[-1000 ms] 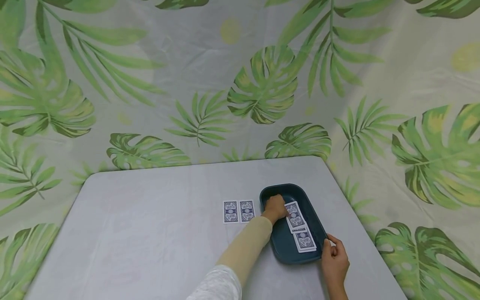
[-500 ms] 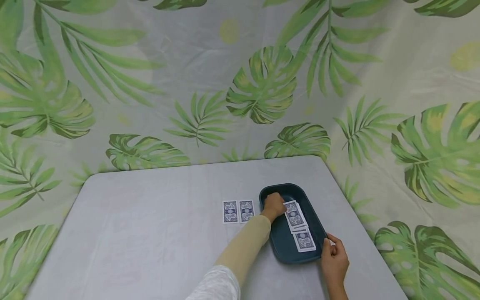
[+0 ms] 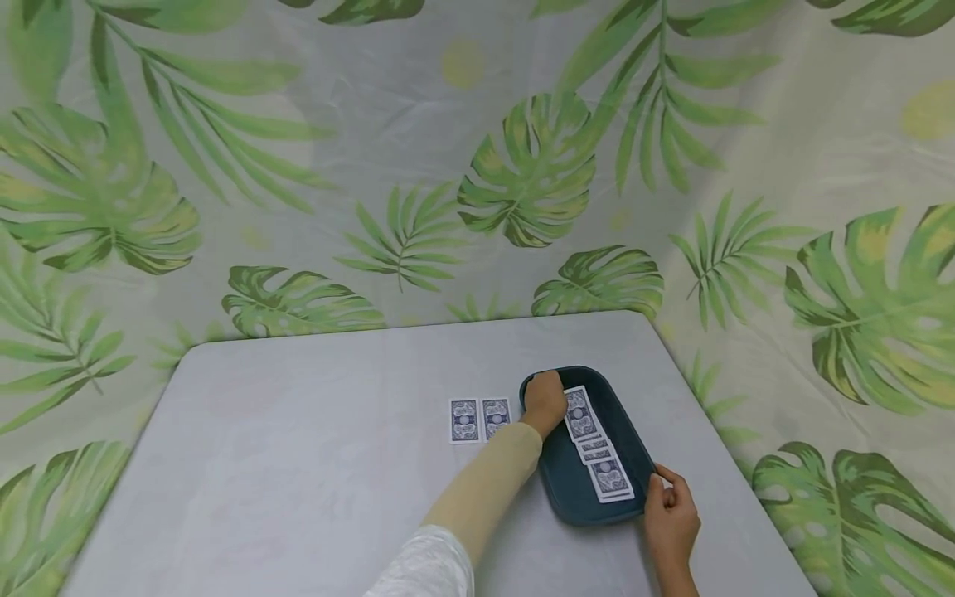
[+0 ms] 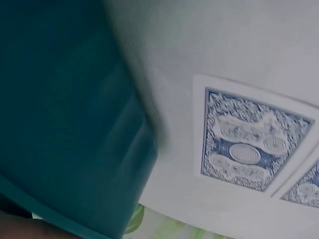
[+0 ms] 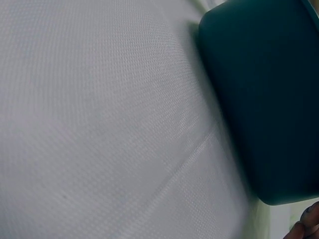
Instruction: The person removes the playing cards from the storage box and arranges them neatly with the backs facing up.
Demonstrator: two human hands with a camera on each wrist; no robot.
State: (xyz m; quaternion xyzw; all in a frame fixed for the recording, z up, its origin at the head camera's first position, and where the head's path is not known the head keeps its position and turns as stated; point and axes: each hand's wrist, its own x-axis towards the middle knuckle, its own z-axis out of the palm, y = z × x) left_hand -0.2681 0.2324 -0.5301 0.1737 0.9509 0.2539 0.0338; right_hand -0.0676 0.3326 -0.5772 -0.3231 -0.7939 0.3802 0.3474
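Note:
My left hand (image 3: 546,402) reaches into a dark teal tray (image 3: 561,489) from its left side, fingers curled at the edge of a blue-backed playing card (image 3: 579,413). The fingertips are hidden behind the hand itself. That card overlaps more playing cards (image 3: 610,479), which lie face down in a slanting line on the tray floor. At the tray's near right corner, my right hand (image 3: 671,521) pinches the rim between thumb and fingers. In the right wrist view, its fingertips (image 5: 310,216) show only at the lower right, beside the tray's outer wall.
Two face-down playing cards, a left one (image 3: 464,421) and a right one (image 3: 496,414), lie side by side on the white table (image 3: 298,464), left of the tray. My left forearm crosses close to the right one. A leaf-patterned cloth (image 3: 403,124) hangs behind the table.
My left hand has shifted slightly up and away along the tray, and the top playing card has slid with it, uncovering more of the cards beneath. My right hand keeps its hold on the rim.

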